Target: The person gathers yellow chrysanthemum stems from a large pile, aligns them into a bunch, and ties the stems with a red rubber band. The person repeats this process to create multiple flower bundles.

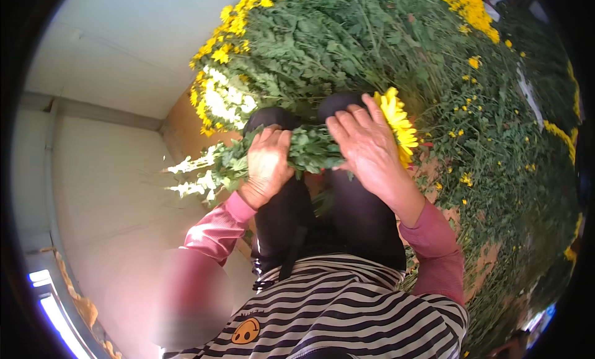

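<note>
Across my thighs lies a bunch of yellow chrysanthemums, its blooms at the right and its leafy green stems running left. My left hand is wrapped round the leafy stems near the left knee. Close behind the blooms, my right hand rests over the bunch with its fingers bent round the upper stems; part of the blooms is hidden behind it. The stem ends stick out to the left of my left hand, in bright sunlight.
A large heap of cut chrysanthemum stems lies beyond my knees, yellow flowers along its left edge. More stems and small blooms cover the right side. A pale wall stands at the left.
</note>
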A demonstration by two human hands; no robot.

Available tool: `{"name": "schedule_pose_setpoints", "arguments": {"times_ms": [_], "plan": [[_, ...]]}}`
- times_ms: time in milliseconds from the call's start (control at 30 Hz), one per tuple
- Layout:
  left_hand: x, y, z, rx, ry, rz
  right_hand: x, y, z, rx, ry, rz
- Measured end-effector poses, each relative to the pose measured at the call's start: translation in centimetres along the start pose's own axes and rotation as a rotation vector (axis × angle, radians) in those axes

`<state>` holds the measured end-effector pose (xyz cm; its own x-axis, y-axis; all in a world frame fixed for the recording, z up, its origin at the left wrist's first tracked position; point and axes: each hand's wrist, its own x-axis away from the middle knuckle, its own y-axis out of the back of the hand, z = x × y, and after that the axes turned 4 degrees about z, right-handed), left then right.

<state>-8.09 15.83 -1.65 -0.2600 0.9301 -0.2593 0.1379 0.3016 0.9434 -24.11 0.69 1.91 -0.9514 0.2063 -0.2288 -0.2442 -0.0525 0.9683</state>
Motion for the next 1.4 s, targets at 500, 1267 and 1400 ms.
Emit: {"name": "schedule_pose_setpoints", "arguments": {"times_ms": [500, 1267, 1400], "plan": [[-1.7, 4.9, 5.6, 1.429, 0.818, 0.233, 6.9, 3.9, 3.6, -1.656, 0.081, -0.023], [-4.1, 10.5, 5.4, 1.667, 0.699, 0.047, 3.4, -4.5, 8.7, -1.417, 0.118, -0.412], [-4.6, 10.6, 6.2, 1.699, 0.648, 0.092, 4.6, -4.2, 8.4, -1.382, 0.022, -0.474]]}}
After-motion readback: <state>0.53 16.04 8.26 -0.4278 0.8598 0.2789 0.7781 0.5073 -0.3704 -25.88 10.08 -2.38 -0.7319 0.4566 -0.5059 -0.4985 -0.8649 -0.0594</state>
